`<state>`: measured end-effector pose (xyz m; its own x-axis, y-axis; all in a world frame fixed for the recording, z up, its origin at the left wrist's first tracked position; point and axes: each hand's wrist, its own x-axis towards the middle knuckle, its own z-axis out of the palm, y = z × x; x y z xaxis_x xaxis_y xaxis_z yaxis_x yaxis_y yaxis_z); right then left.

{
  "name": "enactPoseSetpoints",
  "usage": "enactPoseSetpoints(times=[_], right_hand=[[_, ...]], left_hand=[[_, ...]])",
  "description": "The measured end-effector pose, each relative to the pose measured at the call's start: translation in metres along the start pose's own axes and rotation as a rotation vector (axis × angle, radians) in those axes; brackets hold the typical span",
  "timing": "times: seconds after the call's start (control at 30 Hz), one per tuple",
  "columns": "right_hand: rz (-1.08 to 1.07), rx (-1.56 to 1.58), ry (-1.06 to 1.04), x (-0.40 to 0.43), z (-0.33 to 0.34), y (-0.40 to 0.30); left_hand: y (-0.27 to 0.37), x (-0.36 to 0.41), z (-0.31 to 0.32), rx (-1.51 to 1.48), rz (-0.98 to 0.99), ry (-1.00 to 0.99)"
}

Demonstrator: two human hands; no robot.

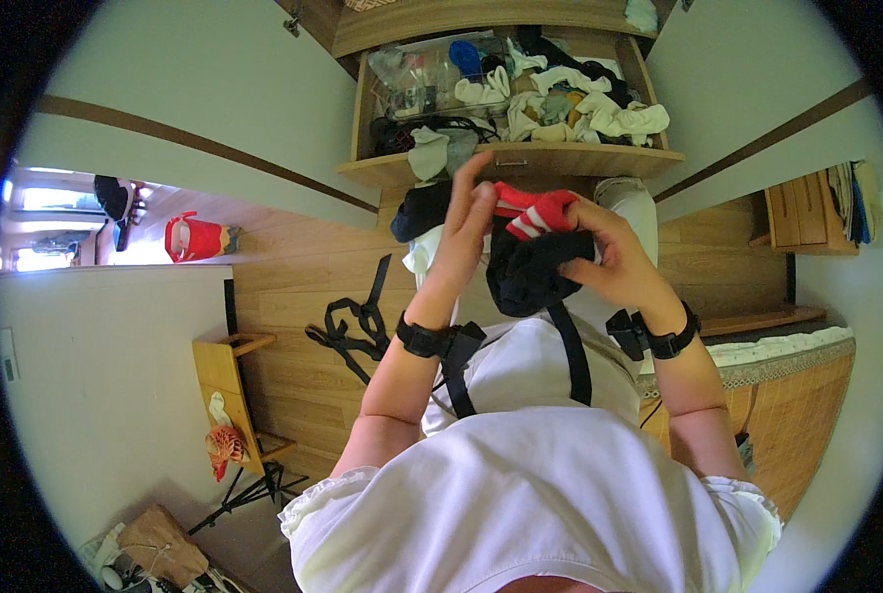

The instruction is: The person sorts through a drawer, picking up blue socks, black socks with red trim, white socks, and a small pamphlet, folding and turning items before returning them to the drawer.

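Note:
In front of my lap, my right hand (612, 248) is closed on a bundle of socks, black (527, 274) below and red with white stripes (534, 211) on top. My left hand (475, 200) is raised at the bundle's left side with its fingers extended; whether it grips the red fabric I cannot tell. Beyond the hands is a pulled-out wooden drawer (582, 159) full of loose white, grey and black socks. A pale sock and a grey sock (460, 148) hang over its front edge. Dark folded fabric (421, 211) lies behind my left wrist, by my knee.
Cabinet doors (249, 89) stand open on both sides of the drawer. Black straps (352, 326) lie on the wooden floor at left, near a small wooden stool (223, 385) with items on it. A red bag (197, 237) is farther left. A bed (775, 400) is at right.

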<state>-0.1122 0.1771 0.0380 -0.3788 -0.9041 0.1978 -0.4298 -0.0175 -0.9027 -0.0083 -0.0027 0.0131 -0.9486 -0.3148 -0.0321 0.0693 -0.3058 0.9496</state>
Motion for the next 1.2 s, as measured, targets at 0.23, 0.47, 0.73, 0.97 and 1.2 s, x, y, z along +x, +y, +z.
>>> enactPoseSetpoints(times=[0.23,0.47,0.73,0.97,1.2], right_hand=[[0.275,0.637,0.328,0.001,0.019,0.060],[0.393,0.938,0.739,0.041,0.018,0.075],[0.012,-0.603,0.297,0.067,0.024,0.101],[0.403,-0.747,0.388,0.159,-0.006,0.182],[0.339,0.038,0.250,0.211,-0.022,0.194]], left_hand=[[-0.029,0.016,-0.016,-0.586,-0.061,-0.171],[-0.064,0.026,-0.012,-0.430,-0.532,-0.129],[-0.053,0.091,-0.037,0.089,-0.053,0.361],[-0.096,0.122,-0.001,0.389,0.040,0.305],[-0.089,0.193,-0.090,0.634,0.425,0.593]])
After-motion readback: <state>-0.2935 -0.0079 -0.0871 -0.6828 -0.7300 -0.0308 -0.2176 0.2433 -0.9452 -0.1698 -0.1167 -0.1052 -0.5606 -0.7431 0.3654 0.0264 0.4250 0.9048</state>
